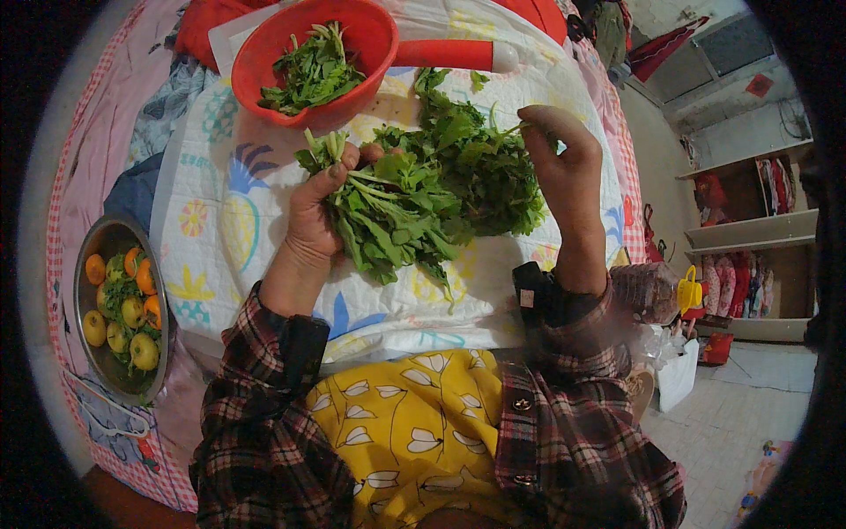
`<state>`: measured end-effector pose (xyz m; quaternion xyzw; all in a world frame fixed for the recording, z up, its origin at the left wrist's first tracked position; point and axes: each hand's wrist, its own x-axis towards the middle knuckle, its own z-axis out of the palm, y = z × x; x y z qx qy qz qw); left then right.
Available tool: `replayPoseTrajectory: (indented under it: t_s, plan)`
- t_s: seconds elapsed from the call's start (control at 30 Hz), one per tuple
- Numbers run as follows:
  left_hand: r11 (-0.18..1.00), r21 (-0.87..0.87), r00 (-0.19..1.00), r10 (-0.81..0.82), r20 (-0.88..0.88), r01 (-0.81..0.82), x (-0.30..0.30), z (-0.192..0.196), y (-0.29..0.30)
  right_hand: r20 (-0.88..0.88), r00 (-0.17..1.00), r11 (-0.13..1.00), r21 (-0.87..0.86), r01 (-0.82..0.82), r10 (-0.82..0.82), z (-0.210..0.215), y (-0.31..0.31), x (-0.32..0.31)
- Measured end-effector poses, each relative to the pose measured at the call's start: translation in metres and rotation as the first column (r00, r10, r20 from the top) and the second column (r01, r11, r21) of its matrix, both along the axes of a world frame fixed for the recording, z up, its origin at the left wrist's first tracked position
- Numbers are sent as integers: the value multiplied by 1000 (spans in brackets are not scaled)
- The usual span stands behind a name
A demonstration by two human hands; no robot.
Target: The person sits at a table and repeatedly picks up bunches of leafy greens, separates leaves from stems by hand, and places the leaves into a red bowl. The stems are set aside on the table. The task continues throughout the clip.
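The left hand [317, 207] is closed around a bunch of greens [388, 212], gripping it near the cut stem ends, which stick up above the thumb while the leaves hang down and to the right across the quilt [264, 220]. The right hand [564, 163] is raised just beside the leaves, fingers curled together and pinched on a thin stem [511, 130] at the top of the pile. More loose greens lie between the two hands, spread over the patterned quilt. A red bowl [370, 53] with a long handle sits just beyond the pile and already holds some picked leaves. A metal bowl of fruit [119, 304] rests well apart at the far left. To do this step well, the left hand likely needs to keep its hold low on the stems so the bunch stays fanned and each sprig can be reached. The right hand should probably pinch one stem at a time, close to where it joins, and pull gently, so that leaves do not tear or scatter off the quilt.
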<state>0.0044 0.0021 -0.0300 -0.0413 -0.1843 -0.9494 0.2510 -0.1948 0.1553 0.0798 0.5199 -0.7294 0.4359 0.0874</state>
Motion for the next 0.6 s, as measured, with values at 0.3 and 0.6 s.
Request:
replayPoseTrajectory:
  t_s: [0.3,0.6]
  plan:
    - [982,21,971,-181,-157,186,-3,4,-5,315,949,976,-209,61,8,5,1,-6]
    - [977,-5,975,-214,-56,214,1,1,-4,370,907,980,-70,-188,200,21,-2,16]
